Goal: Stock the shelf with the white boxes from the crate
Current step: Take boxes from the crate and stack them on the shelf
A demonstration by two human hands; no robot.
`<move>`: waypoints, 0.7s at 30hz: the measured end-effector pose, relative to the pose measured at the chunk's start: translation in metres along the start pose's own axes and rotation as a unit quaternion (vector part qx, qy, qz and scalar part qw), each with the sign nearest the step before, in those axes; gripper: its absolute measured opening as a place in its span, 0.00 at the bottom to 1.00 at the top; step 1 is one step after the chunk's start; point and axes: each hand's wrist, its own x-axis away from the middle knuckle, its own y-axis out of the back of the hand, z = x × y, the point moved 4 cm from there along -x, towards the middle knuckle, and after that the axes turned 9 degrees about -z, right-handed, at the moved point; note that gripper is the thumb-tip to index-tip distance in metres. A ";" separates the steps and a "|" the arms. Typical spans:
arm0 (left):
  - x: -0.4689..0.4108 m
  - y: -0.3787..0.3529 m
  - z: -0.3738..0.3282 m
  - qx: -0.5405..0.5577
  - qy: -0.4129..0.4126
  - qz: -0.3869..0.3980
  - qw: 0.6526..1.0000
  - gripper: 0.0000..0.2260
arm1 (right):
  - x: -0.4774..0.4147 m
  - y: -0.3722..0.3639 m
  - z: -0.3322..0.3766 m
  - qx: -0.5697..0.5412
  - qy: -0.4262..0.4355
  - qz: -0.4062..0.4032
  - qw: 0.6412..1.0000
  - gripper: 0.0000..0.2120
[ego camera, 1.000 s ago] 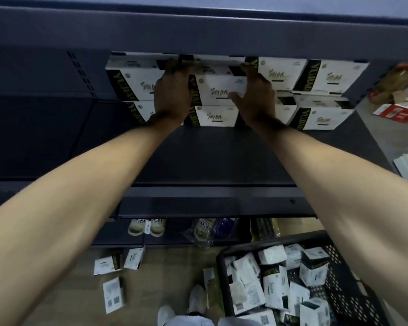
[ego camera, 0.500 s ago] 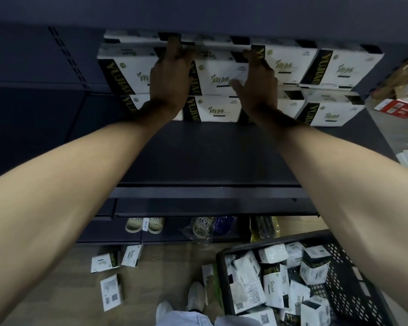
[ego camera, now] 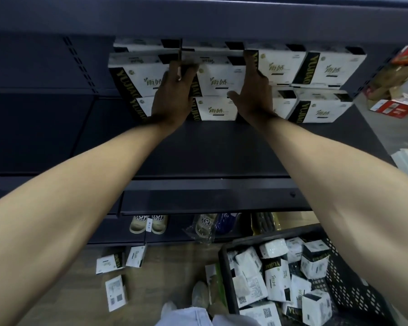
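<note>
looks like a small shop aisle, dark metal shelf (ego camera: 222, 149), rows of identical branded white boxes (ego camera: 218, 77) faced out, packaged slippers (ego camera: 149, 223) down low, black crate (ego camera: 349, 292) of stock on the floor, open cartons (ego camera: 391, 90) off to the side

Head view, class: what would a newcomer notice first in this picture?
Two bare arms reach up to the dark shelf, where the left hand and right hand flank a white box in the upper row of stacked boxes. Bottom right, a black crate holds jumbled boxes. A few loose boxes lie on the floor.

white boxes (ego camera: 218, 77) with black bands, dark grey shelf (ego camera: 222, 147), black crate (ego camera: 353, 295)
</note>
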 end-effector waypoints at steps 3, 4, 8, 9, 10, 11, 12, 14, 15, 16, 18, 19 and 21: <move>0.012 0.010 -0.001 0.002 -0.008 0.033 0.999 0.28 | 0.021 0.008 0.004 0.012 -0.005 -0.006 1.000 0.38; 0.016 0.014 -0.002 0.003 -0.006 0.040 0.999 0.28 | 0.027 0.012 0.005 0.024 -0.008 -0.001 1.000 0.36; 0.035 0.041 -0.008 0.011 0.002 0.057 0.998 0.25 | 0.058 0.031 0.014 0.063 -0.016 0.059 0.996 0.33; 0.044 0.050 -0.011 0.011 -0.001 0.059 0.998 0.24 | 0.069 0.036 0.018 0.080 -0.005 0.071 0.994 0.34; 0.053 0.059 -0.014 0.007 -0.005 0.061 0.998 0.24 | 0.082 0.042 0.022 0.099 0.010 0.077 0.992 0.34; 0.064 0.067 -0.017 -0.005 -0.011 0.064 0.998 0.23 | 0.096 0.047 0.027 0.119 0.027 0.082 0.989 0.34; 0.075 0.074 -0.020 -0.018 -0.017 0.065 0.998 0.22 | 0.111 0.051 0.032 0.140 0.039 0.087 0.985 0.34; 0.097 0.088 -0.024 -0.034 -0.029 0.059 0.997 0.21 | 0.144 0.058 0.040 0.175 0.051 0.101 0.978 0.34; 0.109 0.094 -0.025 -0.036 -0.033 0.057 0.997 0.19 | 0.160 0.061 0.043 0.187 0.054 0.108 0.975 0.33; 0.120 0.099 -0.026 -0.034 -0.036 0.061 0.997 0.19 | 0.177 0.065 0.045 0.195 0.057 0.113 0.973 0.32; 0.144 0.102 -0.028 -0.024 -0.039 0.081 0.996 0.19 | 0.209 0.072 0.045 0.208 0.061 0.117 0.969 0.30; 0.158 0.102 -0.031 -0.018 -0.040 0.095 0.994 0.20 | 0.225 0.075 0.043 0.213 0.058 0.117 0.968 0.29; 0.185 0.101 -0.039 -0.009 -0.040 0.118 0.992 0.20 | 0.258 0.081 0.037 0.210 0.037 0.118 0.970 0.29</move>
